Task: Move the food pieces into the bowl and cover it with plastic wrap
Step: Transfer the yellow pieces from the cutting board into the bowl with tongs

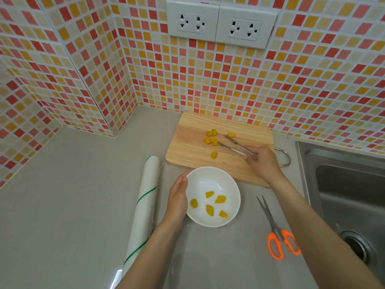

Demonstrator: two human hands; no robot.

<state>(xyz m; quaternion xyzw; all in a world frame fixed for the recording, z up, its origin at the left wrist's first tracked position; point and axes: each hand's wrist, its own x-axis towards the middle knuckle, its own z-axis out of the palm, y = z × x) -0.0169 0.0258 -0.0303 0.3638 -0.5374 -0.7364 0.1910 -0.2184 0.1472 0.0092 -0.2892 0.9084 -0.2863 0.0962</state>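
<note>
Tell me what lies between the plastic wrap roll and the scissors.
In the head view, the left hand and the white bowl it steadies lie between the roll and the scissors.

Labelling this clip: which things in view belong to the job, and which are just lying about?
Job: yellow food pieces, white bowl, tongs held by the right hand, plastic wrap roll, cutting board, left hand against the bowl.
Lying about: orange-handled scissors, sink, wall sockets.

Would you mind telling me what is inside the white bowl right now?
The white bowl holds five yellow food pieces. The left hand rests against its rim, hiding a little of that side.
</note>
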